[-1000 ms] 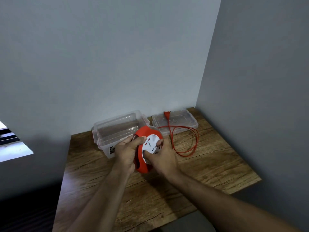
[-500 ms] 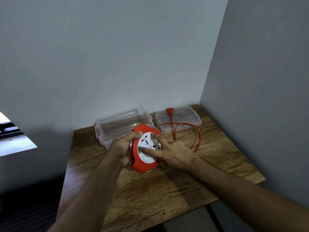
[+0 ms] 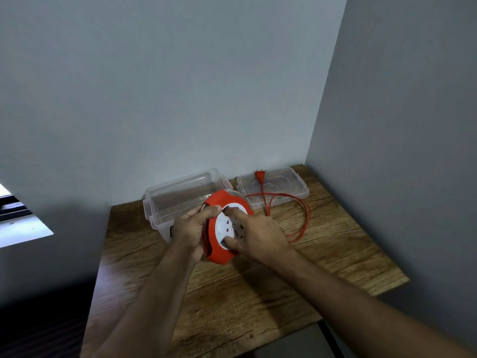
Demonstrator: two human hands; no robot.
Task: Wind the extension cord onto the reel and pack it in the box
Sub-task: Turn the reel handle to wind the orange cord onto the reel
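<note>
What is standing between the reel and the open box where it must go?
Nothing visible blocks the way. The clear box sits open just behind the reel, its lid lying off to the right. But loose cord still trails over the table, with the plug resting on that lid.

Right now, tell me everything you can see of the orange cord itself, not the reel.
The orange cord is thin and looks plastic-sheathed. It lies slack on the wooden table in loose loops right of the reel, mostly unwound. Its plug, pins pointing toward the wall, rests on the clear lid. The near end vanishes behind the right hand; neither hand visibly grips it.
</note>
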